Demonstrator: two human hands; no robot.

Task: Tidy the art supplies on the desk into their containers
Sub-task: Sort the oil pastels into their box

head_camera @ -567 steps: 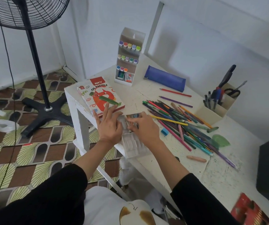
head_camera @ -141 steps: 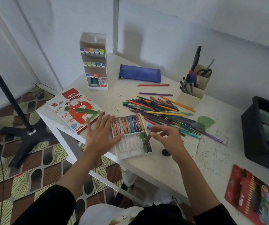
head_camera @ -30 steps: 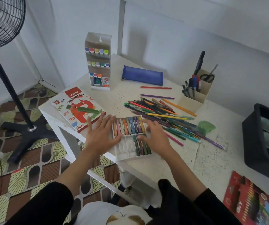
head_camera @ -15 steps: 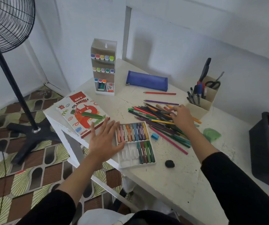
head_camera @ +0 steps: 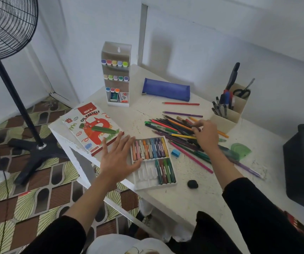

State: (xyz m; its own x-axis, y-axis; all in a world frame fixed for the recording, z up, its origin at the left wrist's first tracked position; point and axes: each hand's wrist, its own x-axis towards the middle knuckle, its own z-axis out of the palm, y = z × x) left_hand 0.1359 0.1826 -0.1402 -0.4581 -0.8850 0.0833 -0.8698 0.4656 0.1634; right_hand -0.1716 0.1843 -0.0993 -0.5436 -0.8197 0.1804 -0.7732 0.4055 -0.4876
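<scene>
A white pastel tray lies near the desk's front edge. Its upper row is full of oil pastels, and several more fill the right of the lower row. My left hand lies flat with spread fingers, touching the tray's left side. My right hand reaches into the pile of coloured pencils behind the tray. Its fingertips curl down onto the pile, and whether they pinch anything is hidden. The oil pastels box lies shut at the left corner.
A marker rack, a blue pencil case and a pen holder stand along the back. A blue sharpener and a black eraser lie by the tray. A black bin sits right; a fan stand left.
My right hand left the tray's lower row and moved back right into the pencil pile. My left hand stayed flat beside the tray.
</scene>
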